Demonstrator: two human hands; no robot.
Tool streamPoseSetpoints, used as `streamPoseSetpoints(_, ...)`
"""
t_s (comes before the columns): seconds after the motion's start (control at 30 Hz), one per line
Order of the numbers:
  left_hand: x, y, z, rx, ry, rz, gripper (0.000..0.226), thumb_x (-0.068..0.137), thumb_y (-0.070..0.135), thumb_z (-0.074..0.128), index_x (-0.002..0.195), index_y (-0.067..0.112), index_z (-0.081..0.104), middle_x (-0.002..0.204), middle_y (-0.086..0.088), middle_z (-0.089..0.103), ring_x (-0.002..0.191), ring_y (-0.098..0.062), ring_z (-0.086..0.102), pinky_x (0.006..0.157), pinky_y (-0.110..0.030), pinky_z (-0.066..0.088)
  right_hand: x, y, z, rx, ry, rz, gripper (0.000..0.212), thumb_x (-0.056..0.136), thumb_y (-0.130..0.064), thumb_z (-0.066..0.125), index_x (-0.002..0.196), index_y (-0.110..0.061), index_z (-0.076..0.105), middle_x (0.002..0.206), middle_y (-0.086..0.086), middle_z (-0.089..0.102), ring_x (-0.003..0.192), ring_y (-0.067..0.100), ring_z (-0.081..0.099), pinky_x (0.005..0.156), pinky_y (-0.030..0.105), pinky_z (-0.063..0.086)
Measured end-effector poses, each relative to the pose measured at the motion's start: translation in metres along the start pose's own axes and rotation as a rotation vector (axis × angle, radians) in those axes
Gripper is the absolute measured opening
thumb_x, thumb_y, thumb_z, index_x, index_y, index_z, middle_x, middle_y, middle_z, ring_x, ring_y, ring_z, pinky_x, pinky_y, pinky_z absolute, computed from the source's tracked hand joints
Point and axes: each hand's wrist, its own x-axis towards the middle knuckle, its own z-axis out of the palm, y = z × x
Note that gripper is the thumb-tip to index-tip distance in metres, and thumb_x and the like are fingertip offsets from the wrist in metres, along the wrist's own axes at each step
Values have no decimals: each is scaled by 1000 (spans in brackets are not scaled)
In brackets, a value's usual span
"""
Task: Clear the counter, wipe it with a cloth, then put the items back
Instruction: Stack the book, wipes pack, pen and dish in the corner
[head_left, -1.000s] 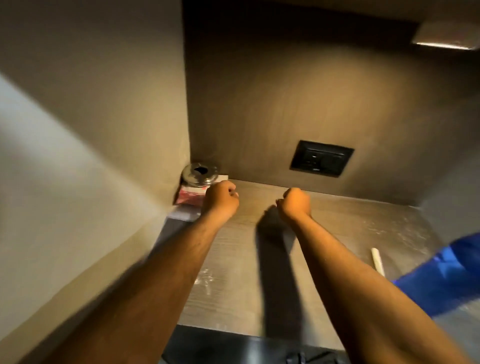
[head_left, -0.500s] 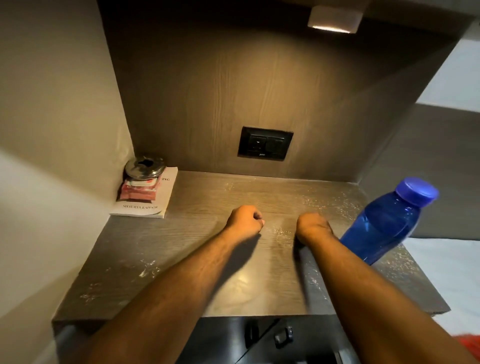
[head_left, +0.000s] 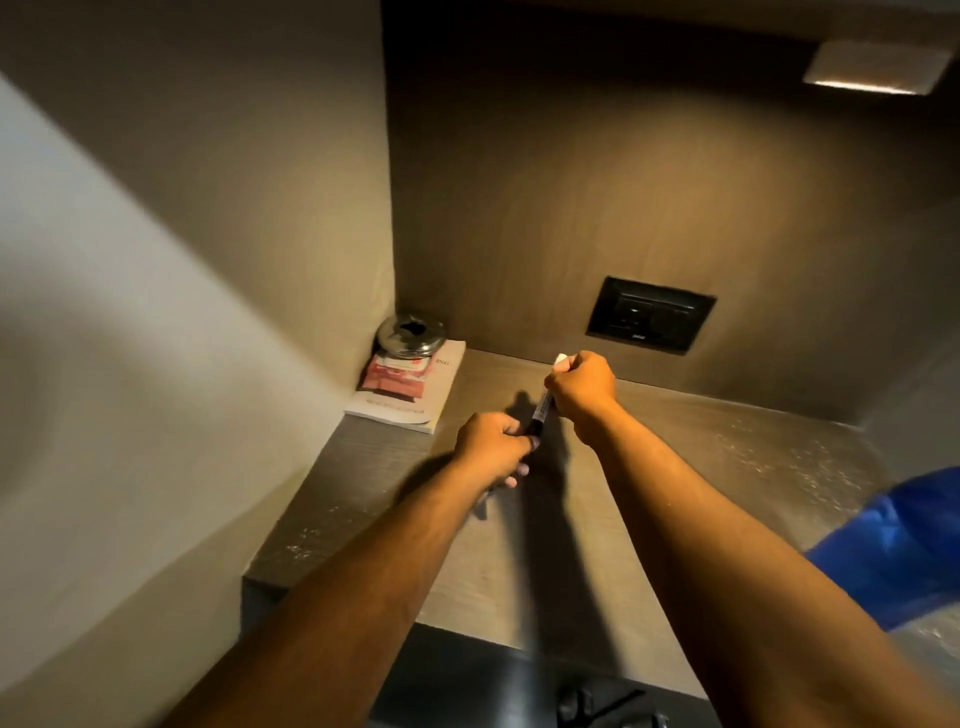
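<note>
Grey-brown wood-grain counter (head_left: 613, 525) fills a recessed nook, its surface dusted with pale specks, heaviest toward the right side. Blue translucent plastic bottle (head_left: 904, 551), cut off by the frame edge, sits at the counter's right end, blurred. White paperback book (head_left: 415, 395) lies flat in the counter's back left corner, against the side wall; stacked on it is a pinkish-red packet (head_left: 397, 376), and on top of that a round shiny metal ashtray (head_left: 411, 335) with a dark opening in its lid. Black rectangular wall socket (head_left: 650, 322) is set in the back panel just above the counter. Both forearms reach in over the counter's middle. Right hand (head_left: 582, 389) is fisted around the upper part of a slim marker pen (head_left: 541, 410), with the white end poking out above the knuckles. Left hand (head_left: 493, 449) is curled, fingers pinched on the pen's black lower end. Pen is slanted, held between the two hands above the counter, a little right of the book; cannot tell whether its tip touches the surface. Hard shadows of both arms fall on the counter beneath.
</note>
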Motion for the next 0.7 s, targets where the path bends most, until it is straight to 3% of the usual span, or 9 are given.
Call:
streamPoseSetpoints(0.1,6,-3,-39,-79,179,11,8,86,14,65,93,16,68,76,-1,68,54,-9,63,34,-16,38,-12,-14,37,168,-159,-27,3,93,-10,57,92,-7,56,94,18,63,80,27,62,82,51,55)
streamPoseSetpoints(0.23,19,-5,-80,-10,370,16,9,88,11,62,91,11,71,73,-4,68,50,-10,62,33,-16,41,-33,-23,75,25,-387,-117,11,98,-16,52,94,-14,62,88,8,63,77,20,58,73,40,54)
streamPoseSetpoints(0.37,27,-9,-98,160,400,22,12,87,16,59,89,13,71,80,-7,71,68,-23,68,54,-30,55,-36,-28,94,-67,-443,-100,22,97,-2,42,98,-10,63,78,0,58,65,8,53,54,20,48)
streamPoseSetpoints(0.4,28,-11,-99,185,414,21,13,87,16,58,88,14,71,85,-6,71,75,-27,68,62,-33,57,-35,-29,96,-74,-443,-93,24,96,1,41,99,-9,63,76,-2,56,64,7,51,54,19,48)
streamPoseSetpoints(0.47,28,-13,-97,192,446,11,13,85,16,57,83,14,70,88,-6,69,84,-30,65,69,-34,54,-30,-31,98,-102,-441,-84,26,96,0,41,108,-5,64,78,-4,54,67,7,50,69,25,49)
streamPoseSetpoints(0.53,28,-15,-96,44,459,-19,19,85,19,54,70,17,65,76,1,66,80,-24,63,61,-26,48,-26,-33,103,-163,-449,-89,29,96,-1,40,112,-2,65,80,-2,56,67,7,49,69,27,46)
streamPoseSetpoints(0.6,28,-13,-95,-153,483,-74,28,87,24,51,62,18,62,62,8,60,64,-13,59,48,-22,35,-24,-35,109,-238,-470,-92,32,97,-1,38,110,-2,67,86,5,61,68,10,51,62,23,43)
streamPoseSetpoints(0.7,28,-16,-96,-209,497,-78,28,88,30,48,67,21,64,60,8,60,56,-5,54,46,-21,32,-24,-38,115,-322,-503,-104,35,98,-3,35,111,-3,68,102,13,65,84,18,56,75,28,46)
